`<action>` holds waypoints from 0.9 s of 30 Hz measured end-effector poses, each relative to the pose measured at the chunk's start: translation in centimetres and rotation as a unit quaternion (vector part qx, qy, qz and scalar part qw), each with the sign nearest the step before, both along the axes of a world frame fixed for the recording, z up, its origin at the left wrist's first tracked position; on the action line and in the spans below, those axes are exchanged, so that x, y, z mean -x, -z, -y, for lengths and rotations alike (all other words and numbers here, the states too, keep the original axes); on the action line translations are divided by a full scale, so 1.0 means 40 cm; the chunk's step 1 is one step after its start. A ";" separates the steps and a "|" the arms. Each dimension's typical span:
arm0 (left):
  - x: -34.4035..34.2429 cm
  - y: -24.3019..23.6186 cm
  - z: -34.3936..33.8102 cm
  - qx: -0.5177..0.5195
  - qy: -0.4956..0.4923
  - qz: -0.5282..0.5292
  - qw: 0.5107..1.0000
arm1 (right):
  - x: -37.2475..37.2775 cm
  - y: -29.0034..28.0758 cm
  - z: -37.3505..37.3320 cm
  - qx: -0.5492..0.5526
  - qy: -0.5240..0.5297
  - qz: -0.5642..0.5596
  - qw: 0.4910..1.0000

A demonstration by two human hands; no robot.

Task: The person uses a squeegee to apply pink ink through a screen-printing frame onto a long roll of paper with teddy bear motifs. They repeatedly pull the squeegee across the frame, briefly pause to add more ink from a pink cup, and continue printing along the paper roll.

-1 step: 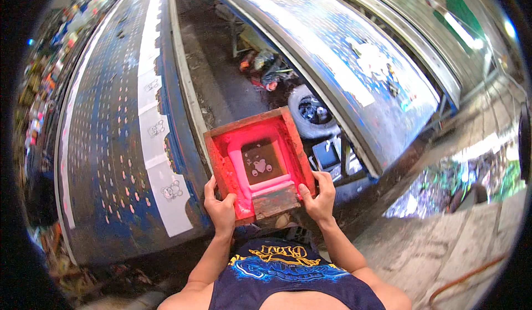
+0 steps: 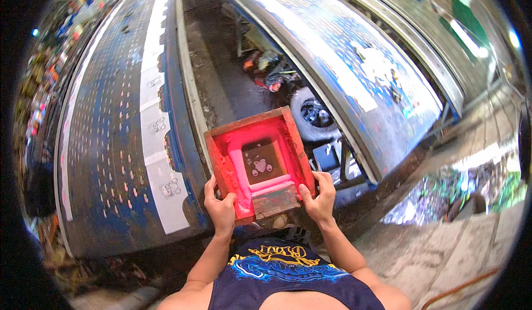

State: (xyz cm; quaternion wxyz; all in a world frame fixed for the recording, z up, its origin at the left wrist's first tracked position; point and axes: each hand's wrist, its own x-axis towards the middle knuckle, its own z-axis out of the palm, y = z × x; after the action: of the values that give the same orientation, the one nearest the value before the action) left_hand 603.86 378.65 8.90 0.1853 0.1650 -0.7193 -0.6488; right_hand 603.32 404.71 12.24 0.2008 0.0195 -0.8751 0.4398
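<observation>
In front of my body I hold a wooden screen-printing frame [image 2: 216,149], its inside smeared bright pink and red. My left hand [image 2: 220,206] is closed around its near left corner, thumb on top. Gripping the near right side is my right hand [image 2: 320,197], with the thumb over the rim. A flat wooden squeegee [image 2: 275,201] leans inside the near end, against a band of pink ink. Through the dark mesh window [image 2: 263,163] small pale heart and oval shapes show. The fingers under the frame are hidden.
A long dark printing table [image 2: 111,221] lies to my left, carrying a white strip [image 2: 166,199] printed with bear figures. Another long table [image 2: 388,138] stands on the right. Between them are a whitish tub [image 2: 313,114] and loose rags [image 2: 271,77]. Wooden planks [image 2: 410,254] cover the floor at right.
The tables and floor have shifted slightly in the picture, as the view turned a little. The frame and both hands keep the same place and grip.
</observation>
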 end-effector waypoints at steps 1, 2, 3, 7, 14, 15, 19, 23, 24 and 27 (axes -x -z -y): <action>0.015 0.001 -0.020 0.000 -0.020 -0.003 1.000 | 0.045 -0.001 -0.019 0.002 -0.024 -0.032 0.999; 0.026 -0.002 -0.038 0.000 -0.040 -0.005 0.999 | 0.084 -0.009 -0.035 -0.002 -0.045 -0.029 0.999; 0.025 -0.003 -0.052 0.014 -0.065 -0.001 0.998 | 0.114 -0.012 -0.045 -0.005 -0.067 -0.020 0.998; 0.018 -0.026 -0.072 0.051 -0.168 0.005 0.984 | 0.225 -0.007 -0.027 0.006 -0.159 -0.006 0.987; -0.046 0.040 -0.002 0.059 -0.360 0.005 0.931 | 0.386 0.031 0.151 0.019 -0.354 0.007 0.935; -0.051 0.041 0.000 0.044 -0.388 0.006 0.921 | 0.407 0.034 0.181 0.018 -0.380 0.010 0.925; -0.070 0.049 0.024 0.015 -0.485 0.016 0.874 | 0.473 0.053 0.320 0.004 -0.472 0.026 0.881; -0.104 0.060 0.065 -0.026 -0.564 -0.009 0.825 | 0.502 0.063 0.479 -0.009 -0.563 0.037 0.825; -0.118 0.059 0.072 -0.024 -0.584 -0.011 0.811 | 0.503 0.066 0.515 -0.012 -0.587 0.032 0.809; -0.175 0.065 0.082 -0.004 -0.645 -0.011 0.764 | 0.476 0.057 0.608 -0.036 -0.653 0.055 0.754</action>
State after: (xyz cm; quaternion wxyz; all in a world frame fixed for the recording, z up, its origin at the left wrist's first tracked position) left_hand 610.84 375.39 6.31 0.5674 0.5835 -0.4384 -0.3812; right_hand 584.27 380.39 9.97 -0.1844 0.5694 -0.6742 0.4327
